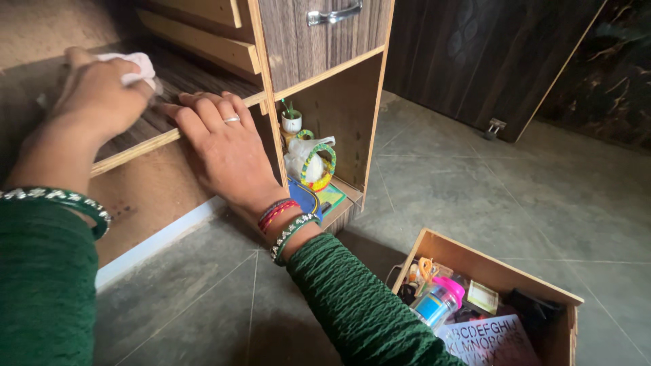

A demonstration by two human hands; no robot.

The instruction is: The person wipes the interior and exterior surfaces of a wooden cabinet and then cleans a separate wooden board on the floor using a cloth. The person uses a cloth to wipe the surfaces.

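Green sleeves fill the bottom of the view, the left one at seven o'clock and the right one running up from six o'clock, each ending in beaded bangles at the wrist. From the left sleeve, the left hand (pixel 95 95) reaches to ten o'clock and rests on the wood-grain shelf (pixel 146 125) of an open cabinet, its fingers (pixel 119 71) curled shut around a white cloth (pixel 135 66) that pokes out past the knuckles and touches the shelf surface. Just beside it, toward the centre, the right hand (pixel 227 146) lies palm down with its fingers (pixel 203 112) spread flat and holding nothing; they press on the front edge of the same shelf, and a ring shows on one finger.

At one o'clock from the right hand, a lower compartment of the cabinet holds a small white pot with a green sprig (pixel 291 120), a white plastic bag (pixel 303 159) ringed by a coloured beaded hoop (pixel 327 163), and a blue flat item (pixel 305 196) lying under them. Above that compartment a drawer front carries a metal handle (pixel 332 13) at twelve o'clock.

On the grey tiled floor at four o'clock stands a pulled-out wooden drawer (pixel 488 261), well apart from both hands. Inside it lie a blue bottle with a pink lid (pixel 439 301), orange-handled scissors (pixel 427 268) and a printed alphabet sheet (pixel 485 342).
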